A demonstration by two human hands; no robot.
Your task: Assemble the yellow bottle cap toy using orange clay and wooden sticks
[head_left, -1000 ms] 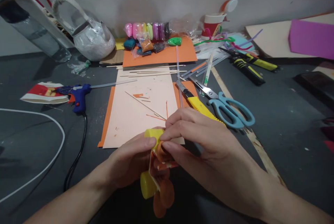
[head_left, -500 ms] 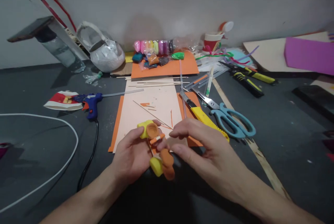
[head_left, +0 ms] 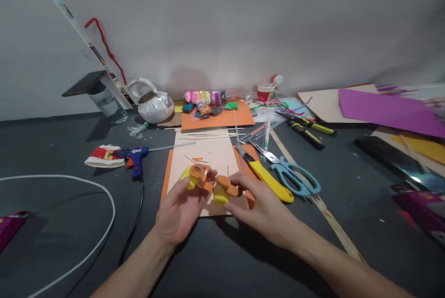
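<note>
A small yellow and orange clay model (head_left: 206,182) is held between both hands above the pale sheet (head_left: 205,147). My left hand (head_left: 182,210) pinches its left end, a yellow block with a round orange-brown piece. At the other end, my right hand (head_left: 255,200) has thumb and fingers on a yellow lump (head_left: 220,197) topped by orange-brown pieces. Orange bits join the two ends, though fingers partly hide the middle. Just right of the right hand lie a yellow utility knife (head_left: 273,182) and blue-handled scissors (head_left: 295,175).
On the left lies a blue glue gun (head_left: 137,159) with a black cord. Behind the sheet, packets of coloured clay (head_left: 205,98) rest on orange card (head_left: 217,119). Pliers (head_left: 308,133), a white teapot-shaped pot (head_left: 156,104) and purple sheet (head_left: 385,110) stand or lie farther out.
My right hand has closed on the lower yellow and orange-brown end, which was hanging free. That end is now raised beside the left one. The camera view has tilted up and shifted right.
</note>
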